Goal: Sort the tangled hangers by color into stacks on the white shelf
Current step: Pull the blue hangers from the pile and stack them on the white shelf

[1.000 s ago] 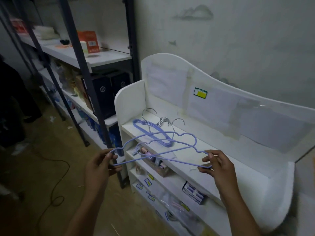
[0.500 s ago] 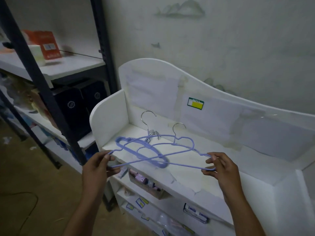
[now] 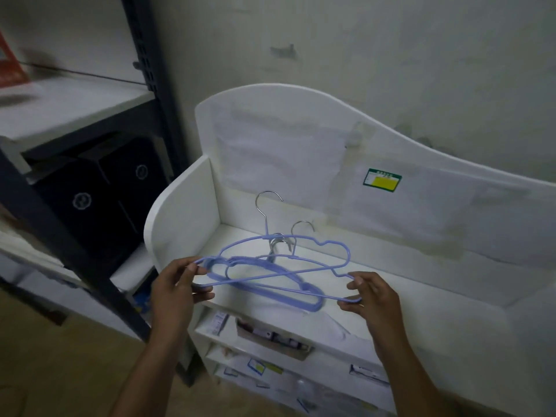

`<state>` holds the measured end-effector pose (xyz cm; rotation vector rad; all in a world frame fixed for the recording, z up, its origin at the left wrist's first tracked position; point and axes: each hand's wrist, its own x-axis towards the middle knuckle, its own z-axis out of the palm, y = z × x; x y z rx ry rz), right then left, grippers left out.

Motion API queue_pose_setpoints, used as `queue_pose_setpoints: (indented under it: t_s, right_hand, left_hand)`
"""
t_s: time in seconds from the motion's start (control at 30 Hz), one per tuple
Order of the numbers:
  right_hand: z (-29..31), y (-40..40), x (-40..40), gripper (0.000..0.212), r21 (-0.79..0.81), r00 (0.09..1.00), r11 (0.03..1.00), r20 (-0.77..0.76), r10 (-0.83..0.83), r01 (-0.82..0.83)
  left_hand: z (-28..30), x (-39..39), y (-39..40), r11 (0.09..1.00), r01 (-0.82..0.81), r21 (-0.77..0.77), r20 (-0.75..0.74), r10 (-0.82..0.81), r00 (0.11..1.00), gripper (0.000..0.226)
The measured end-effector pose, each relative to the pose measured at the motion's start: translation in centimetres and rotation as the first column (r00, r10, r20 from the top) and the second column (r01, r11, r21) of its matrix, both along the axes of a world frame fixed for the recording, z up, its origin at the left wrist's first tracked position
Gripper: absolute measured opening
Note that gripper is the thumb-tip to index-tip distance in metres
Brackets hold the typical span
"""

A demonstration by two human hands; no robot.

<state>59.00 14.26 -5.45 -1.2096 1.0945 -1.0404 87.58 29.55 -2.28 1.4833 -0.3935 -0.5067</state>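
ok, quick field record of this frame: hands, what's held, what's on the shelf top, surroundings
left hand: pinches the left end of the held hangers
right hand: pinches their right end
held hangers: two purple hangers with metal hooks, over the shelf top
purple stack: purple hangers lying on the top of the white shelf
sticker: green and yellow, on the shelf's back panel
dark metal rack: left of the shelf

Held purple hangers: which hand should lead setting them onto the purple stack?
Probably left. The left hand pinches the held hangers at the end directly over the purple stack on the white shelf; the right hand grips the far end, off to the stack's right.
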Motion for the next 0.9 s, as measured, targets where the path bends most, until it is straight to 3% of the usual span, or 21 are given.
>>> queue_pose_setpoints:
  t_s: [0.43,0.57,0.67,0.73,0.8,0.9]
  right_hand:
    - [-4.3,1.2,6.3,0.014,0.091,0.994,0.99,-0.005,-0.109,0.109]
    - [-5.5,0.8,6.2,0.017,-0.018,0.97,0.991,-0.206,-0.131,0.13]
    - [-6.3,0.3,5.8,0.017,-0.183,0.876,0.982,-0.464,-0.134,0.053]
    - [-6.4,0.1,5.6,0.017,-0.207,0.805,0.978,-0.58,-0.121,-0.003]
    - [-6.5,-0.1,5.2,0.021,-0.166,0.778,0.986,-0.621,-0.101,-0.005]
    - [-6.9,-0.5,4.3,0.032,-0.039,0.85,0.998,-0.523,-0.062,0.049]
  left_hand:
    - [-1.6,4.8,-0.1,0.998,0.049,0.035,-0.01,-0.049,0.999,0.022]
    - [-2.1,5.2,-0.4,0.997,0.067,0.044,-0.008,-0.067,0.998,0.021]
    - [-2.6,5.5,-0.7,0.995,0.083,0.046,-0.019,-0.082,0.996,0.02]
    - [-3.1,5.8,-0.9,0.993,0.103,0.056,-0.027,-0.102,0.994,0.02]
    - [-3.7,6.1,-1.3,0.989,0.125,0.078,-0.031,-0.123,0.992,0.02]
    - [-4.4,6.5,-2.2,0.983,0.145,0.112,-0.011,-0.145,0.989,0.024]
